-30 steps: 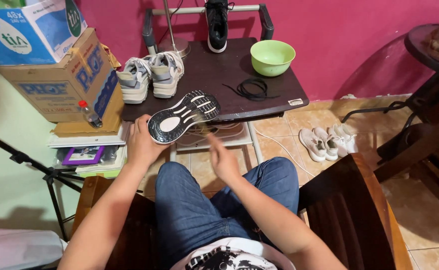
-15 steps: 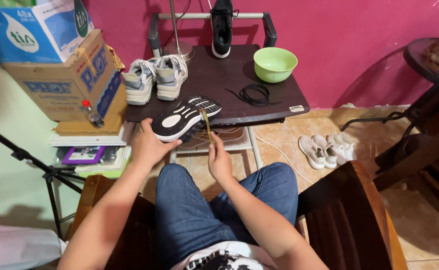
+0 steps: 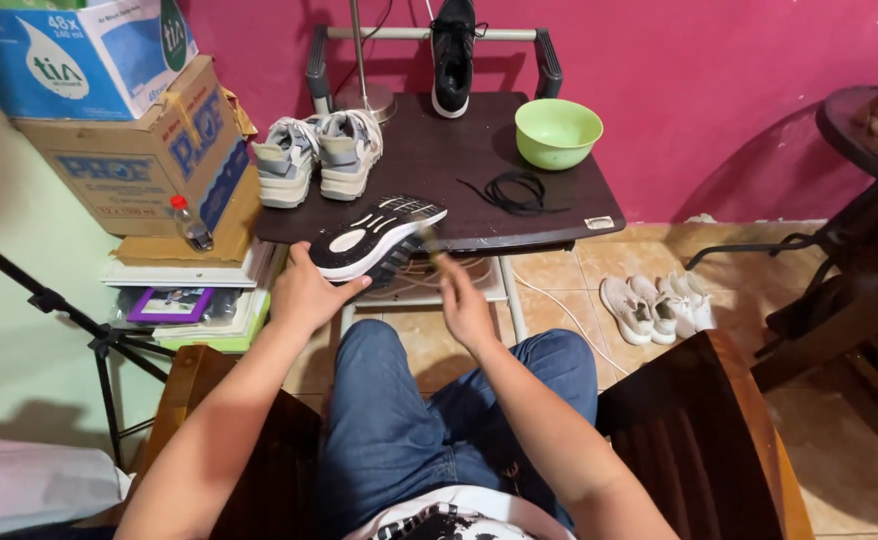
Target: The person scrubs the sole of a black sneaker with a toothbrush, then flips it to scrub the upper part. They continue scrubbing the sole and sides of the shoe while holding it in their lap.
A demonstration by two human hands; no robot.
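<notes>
Black-soled and turned sole-up, the shoe (image 3: 374, 237) sits in the left hand (image 3: 304, 293), which clamps its heel end at frame centre. Its long axis runs from lower left to upper right, toe aimed at the dark table (image 3: 429, 165). Just right of it, the right hand (image 3: 466, 305) is closed round a thin brush (image 3: 431, 246) whose tip meets the sole's edge. Further up the table: grey sneakers (image 3: 317, 155), a black lace (image 3: 516, 191), a green bowl (image 3: 557, 132). Cardboard boxes (image 3: 134, 150) fill the upper left.

green bowl (image 3: 557, 132), black laces (image 3: 517, 191), grey sneakers (image 3: 317, 156), cardboard boxes (image 3: 144, 160)
</notes>
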